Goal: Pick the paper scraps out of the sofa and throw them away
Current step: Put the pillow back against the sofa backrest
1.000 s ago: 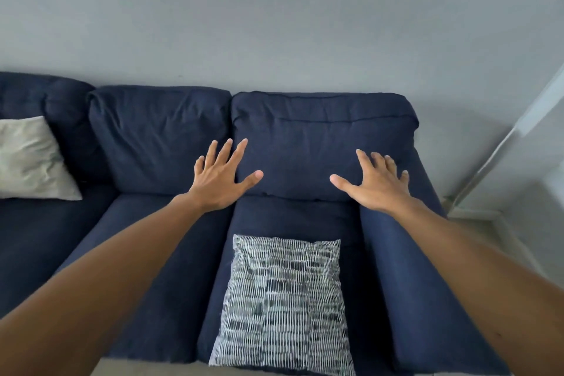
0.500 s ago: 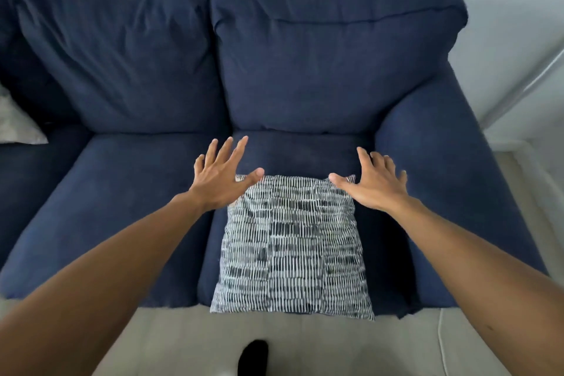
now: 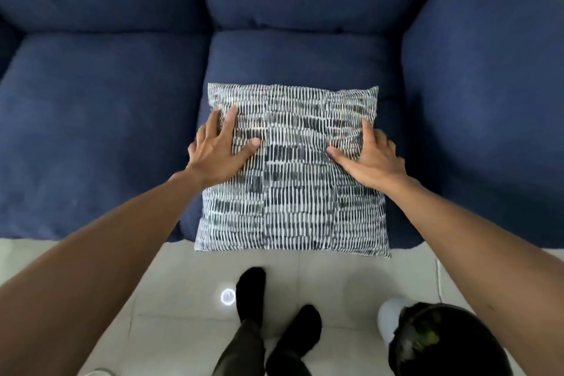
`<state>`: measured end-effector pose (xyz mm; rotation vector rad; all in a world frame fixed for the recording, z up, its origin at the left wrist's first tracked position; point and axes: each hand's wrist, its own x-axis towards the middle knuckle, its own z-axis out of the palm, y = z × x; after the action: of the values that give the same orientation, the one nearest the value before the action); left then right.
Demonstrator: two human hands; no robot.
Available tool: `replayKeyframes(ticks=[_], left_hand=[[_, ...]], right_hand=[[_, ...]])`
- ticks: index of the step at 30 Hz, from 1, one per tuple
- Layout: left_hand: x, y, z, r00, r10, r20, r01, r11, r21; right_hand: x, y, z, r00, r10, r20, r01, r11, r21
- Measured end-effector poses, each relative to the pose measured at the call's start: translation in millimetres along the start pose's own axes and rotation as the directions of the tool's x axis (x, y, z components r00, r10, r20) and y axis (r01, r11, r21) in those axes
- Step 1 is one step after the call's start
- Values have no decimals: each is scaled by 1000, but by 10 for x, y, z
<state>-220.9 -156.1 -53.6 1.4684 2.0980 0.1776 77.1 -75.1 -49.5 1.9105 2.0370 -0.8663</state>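
A dark blue sofa (image 3: pixel 100 131) fills the upper view. On its right seat cushion lies a square pillow (image 3: pixel 293 198) with a black-and-white dash pattern, its front edge overhanging the seat. My left hand (image 3: pixel 218 151) lies flat on the pillow's left edge, fingers spread and thumb on top. My right hand (image 3: pixel 370 159) rests on the right edge, with the index finger and thumb on the fabric. No paper scraps show anywhere; whatever is under the pillow is hidden.
The sofa's padded armrest (image 3: pixel 488 101) rises at the right. On the pale tiled floor below, my black-socked feet (image 3: pixel 250 293) stand close to the sofa front. A dark round bin (image 3: pixel 442 342) with a white object beside it sits at bottom right.
The view has tilted down and moved closer to the sofa. Both hands have come down from the air onto the patterned pillow's two sides. The bin and feet are now in view.
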Motion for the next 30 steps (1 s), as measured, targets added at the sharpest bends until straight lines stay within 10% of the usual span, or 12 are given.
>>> replayKeyframes(ticks=[9, 30], left_hand=[[-65, 57, 103, 989, -142, -36, 127, 953, -277], [572, 707, -1470, 885, 142, -444, -299, 904, -307]], right_hand=[[-7, -53, 56, 997, 74, 11, -74, 975, 208], [237, -785, -1485, 919, -106, -379, 230, 926, 299]])
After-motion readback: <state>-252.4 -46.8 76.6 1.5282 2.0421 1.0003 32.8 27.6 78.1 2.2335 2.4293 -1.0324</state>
